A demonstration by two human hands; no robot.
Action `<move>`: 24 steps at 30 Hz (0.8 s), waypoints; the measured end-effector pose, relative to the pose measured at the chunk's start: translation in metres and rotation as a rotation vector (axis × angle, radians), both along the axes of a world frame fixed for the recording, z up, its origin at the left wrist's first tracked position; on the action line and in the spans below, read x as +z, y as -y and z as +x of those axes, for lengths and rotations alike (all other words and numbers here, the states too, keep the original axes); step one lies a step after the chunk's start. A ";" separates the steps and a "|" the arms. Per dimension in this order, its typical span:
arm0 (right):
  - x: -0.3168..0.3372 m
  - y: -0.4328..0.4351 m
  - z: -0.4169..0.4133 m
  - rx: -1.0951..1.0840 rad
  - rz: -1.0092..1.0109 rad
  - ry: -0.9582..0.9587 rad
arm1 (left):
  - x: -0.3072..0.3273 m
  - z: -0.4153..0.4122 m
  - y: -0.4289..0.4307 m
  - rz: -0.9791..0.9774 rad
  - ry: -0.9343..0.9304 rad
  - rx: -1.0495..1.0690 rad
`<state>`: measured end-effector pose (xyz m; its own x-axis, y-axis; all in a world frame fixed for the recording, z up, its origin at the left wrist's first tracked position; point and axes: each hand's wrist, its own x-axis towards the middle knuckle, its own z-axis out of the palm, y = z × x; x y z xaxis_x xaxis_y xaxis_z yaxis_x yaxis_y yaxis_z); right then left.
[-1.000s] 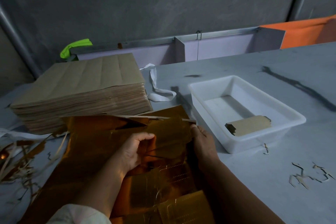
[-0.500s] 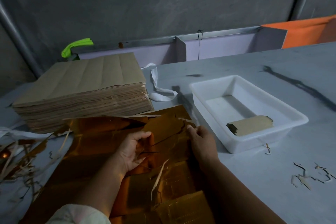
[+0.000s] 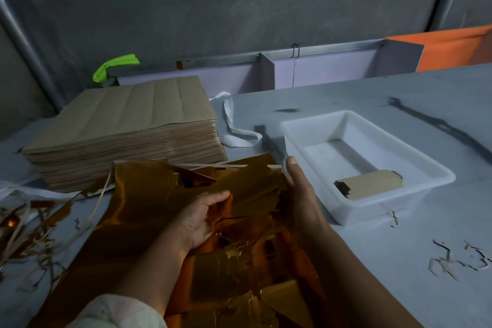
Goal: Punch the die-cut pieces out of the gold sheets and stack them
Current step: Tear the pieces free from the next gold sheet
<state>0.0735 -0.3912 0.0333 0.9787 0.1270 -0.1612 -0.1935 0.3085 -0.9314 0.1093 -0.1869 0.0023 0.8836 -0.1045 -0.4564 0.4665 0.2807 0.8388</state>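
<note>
Both hands are working at the near edge of the table, right over the spread of gold sheets. The left hand is lying palm-up and gripping a bundle of gold pieces, with its fingers curling under the bundle and its thumb pressing on top. The right hand is standing on edge against the bundle's right side, fingers straight and flat along it, with one fingertip reaching just past the far corner. Its thumb is hiding behind the bundle, so how much it is helping is unclear.

The bundle is hanging just above the loose sheets, tilting up towards the far side. Torn, ragged gold edges are showing on its left end. Below the wrists, more gold sheets are lying on the table with die-cut outlines showing in them.

Just right of the right hand, a white tray is sitting on the table, and a small pile of punched pieces is lying brown side up in its near corner. Behind the gold sheets a thick brown stack is resting, with a white strap curling beside it. Gold scraps are littering the left edge, and paler offcuts are lying well off to the right.
</note>
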 end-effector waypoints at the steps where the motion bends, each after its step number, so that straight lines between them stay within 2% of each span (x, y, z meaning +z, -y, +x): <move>1: 0.000 -0.001 0.000 0.032 0.012 -0.033 | 0.001 0.000 0.002 0.025 0.009 0.010; 5: -0.005 -0.002 0.006 0.007 -0.128 -0.174 | -0.001 0.002 0.005 0.043 0.023 0.045; 8: -0.013 -0.003 0.005 -0.044 -0.130 -0.215 | -0.003 0.002 0.005 0.064 0.028 0.049; 10: -0.019 -0.001 0.006 -0.079 -0.119 -0.216 | -0.001 0.000 0.007 0.080 0.050 0.017; 16: -0.026 0.001 0.005 -0.122 0.041 -0.167 | 0.004 0.001 0.008 -0.125 0.061 0.049; 24: -0.035 0.003 0.002 -0.135 0.063 -0.076 | 0.019 0.013 0.014 -0.129 -0.102 0.097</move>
<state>0.0751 -0.3944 -0.0014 0.9728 0.0072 -0.2317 -0.2158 0.3934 -0.8937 0.1221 -0.2010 0.0217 0.8422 -0.0851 -0.5324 0.5129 0.4308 0.7425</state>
